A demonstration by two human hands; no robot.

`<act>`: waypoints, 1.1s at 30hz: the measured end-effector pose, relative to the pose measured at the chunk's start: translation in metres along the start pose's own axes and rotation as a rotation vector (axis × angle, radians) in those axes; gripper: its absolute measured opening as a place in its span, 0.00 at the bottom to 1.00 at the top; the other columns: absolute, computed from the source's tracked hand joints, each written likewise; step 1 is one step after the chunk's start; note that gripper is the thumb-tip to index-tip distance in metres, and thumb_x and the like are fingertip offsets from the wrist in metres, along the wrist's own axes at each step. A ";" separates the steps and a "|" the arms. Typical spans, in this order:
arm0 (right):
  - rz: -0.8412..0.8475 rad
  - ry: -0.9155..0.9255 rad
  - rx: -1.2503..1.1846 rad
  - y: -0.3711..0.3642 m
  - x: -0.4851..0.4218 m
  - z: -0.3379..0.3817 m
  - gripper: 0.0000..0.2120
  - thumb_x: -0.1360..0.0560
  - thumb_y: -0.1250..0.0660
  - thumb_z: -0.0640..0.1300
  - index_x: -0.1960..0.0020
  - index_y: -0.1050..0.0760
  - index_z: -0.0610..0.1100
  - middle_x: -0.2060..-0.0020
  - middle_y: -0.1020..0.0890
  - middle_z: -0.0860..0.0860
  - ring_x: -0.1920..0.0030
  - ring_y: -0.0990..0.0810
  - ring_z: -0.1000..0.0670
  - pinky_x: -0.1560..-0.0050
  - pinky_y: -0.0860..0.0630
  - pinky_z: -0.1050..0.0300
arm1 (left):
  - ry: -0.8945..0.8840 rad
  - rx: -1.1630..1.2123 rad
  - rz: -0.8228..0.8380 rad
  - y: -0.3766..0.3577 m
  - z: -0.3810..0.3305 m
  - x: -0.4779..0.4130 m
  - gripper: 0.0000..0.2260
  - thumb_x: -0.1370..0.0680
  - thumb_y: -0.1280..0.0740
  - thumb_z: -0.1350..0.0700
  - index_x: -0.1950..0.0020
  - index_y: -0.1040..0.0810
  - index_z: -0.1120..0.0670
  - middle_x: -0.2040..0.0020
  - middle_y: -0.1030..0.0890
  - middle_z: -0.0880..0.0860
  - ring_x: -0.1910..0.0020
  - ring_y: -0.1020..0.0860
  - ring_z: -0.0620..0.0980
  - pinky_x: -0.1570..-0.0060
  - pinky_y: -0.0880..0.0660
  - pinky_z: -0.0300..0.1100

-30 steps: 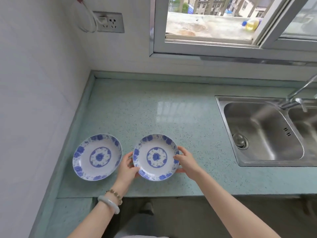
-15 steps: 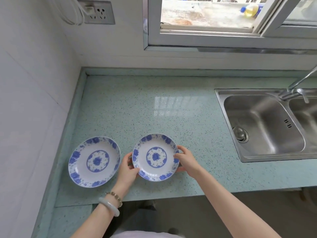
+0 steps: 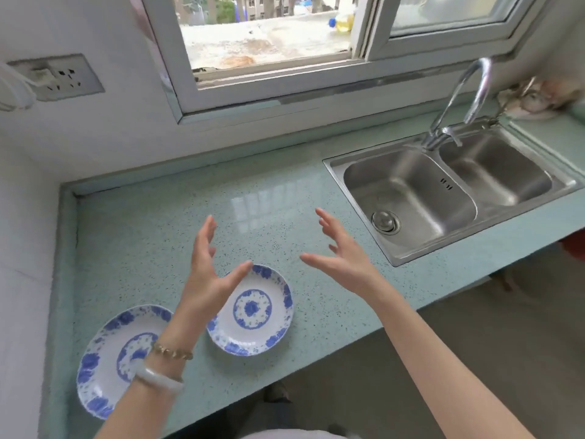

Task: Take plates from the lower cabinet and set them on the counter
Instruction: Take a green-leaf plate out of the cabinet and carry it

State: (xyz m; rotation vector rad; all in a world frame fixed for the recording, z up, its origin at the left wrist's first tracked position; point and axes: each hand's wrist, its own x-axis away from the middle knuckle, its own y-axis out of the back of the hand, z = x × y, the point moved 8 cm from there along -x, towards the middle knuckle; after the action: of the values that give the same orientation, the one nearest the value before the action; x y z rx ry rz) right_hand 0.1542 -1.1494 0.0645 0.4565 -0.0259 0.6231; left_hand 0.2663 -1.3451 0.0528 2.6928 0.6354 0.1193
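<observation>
Left plate (image 3: 103, 359) and right plate (image 3: 253, 308) lying flat side by side near the green worktop's (image 3: 152, 236) front edge, left hand (image 3: 205, 277) and right hand (image 3: 346, 259) raised above, fingers (image 3: 209, 228) spread, holding nothing, sink (image 3: 411, 191) at right

We find a round blue-and-white ceramic plate (image 3: 104, 359) left of a second matching plate (image 3: 253, 308) on the speckled stone worktop (image 3: 152, 223); a steel double sink (image 3: 411, 191) lies right.

So the count: two blue-and-white plates on the one worktop (image 3: 152, 217), a left plate (image 3: 101, 353) and a right plate (image 3: 253, 312). Two hands, left hand (image 3: 205, 280) and right hand (image 3: 346, 264), plus two bracelets, a bead bracelet (image 3: 172, 352) and a pale bangle (image 3: 158, 379). One sink (image 3: 411, 198) with two basins, one tap (image 3: 474, 87), one wall socket (image 3: 63, 76).
</observation>
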 end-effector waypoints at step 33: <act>-1.703 -0.356 -0.308 0.186 0.706 -0.155 0.43 0.32 0.27 0.32 0.29 0.44 0.61 0.29 0.34 0.49 0.34 0.28 0.53 0.33 0.31 0.53 | -0.704 0.263 1.630 -0.492 -0.270 0.427 0.43 0.32 0.27 0.46 0.26 0.52 0.33 0.25 0.41 0.40 0.29 0.33 0.41 0.31 0.33 0.46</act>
State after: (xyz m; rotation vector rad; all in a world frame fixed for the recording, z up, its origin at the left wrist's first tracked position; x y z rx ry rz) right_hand 0.6061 -0.5578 0.1121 0.1544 -0.0580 -1.1275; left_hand 0.3993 -0.6561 0.1194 2.4135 -1.8013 -0.4926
